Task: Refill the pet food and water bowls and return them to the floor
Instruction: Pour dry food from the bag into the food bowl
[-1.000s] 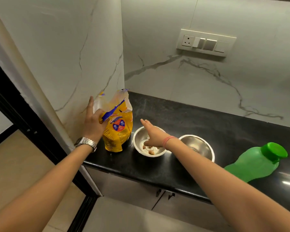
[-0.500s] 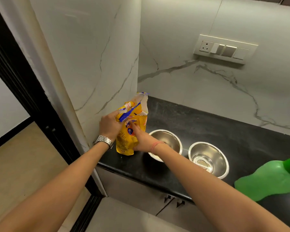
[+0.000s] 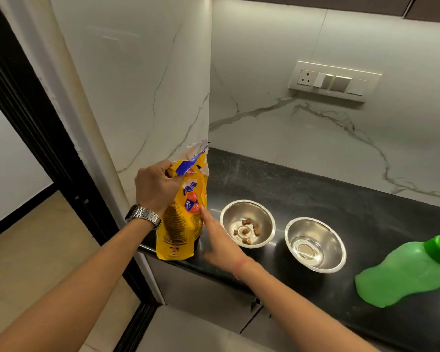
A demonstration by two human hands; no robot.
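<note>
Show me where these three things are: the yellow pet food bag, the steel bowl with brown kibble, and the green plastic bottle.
Yellow pet food bag (image 3: 179,224): head view, on its printed front panel.
Steel bowl with brown kibble (image 3: 264,214): head view, on its inner right wall.
Green plastic bottle (image 3: 401,278): head view, on the middle of its body.

marble walls (image 3: 277,128), black counter (image 3: 328,199), beige floor (image 3: 36,250)

Yellow food bag (image 3: 179,219) is gripped near its torn top by left hand (image 3: 156,187) and touched by straight-fingered right hand (image 3: 220,243), with kibble bowl (image 3: 247,223), water bowl (image 3: 315,244) and green bottle (image 3: 407,273) set on black bench (image 3: 353,207).
</note>
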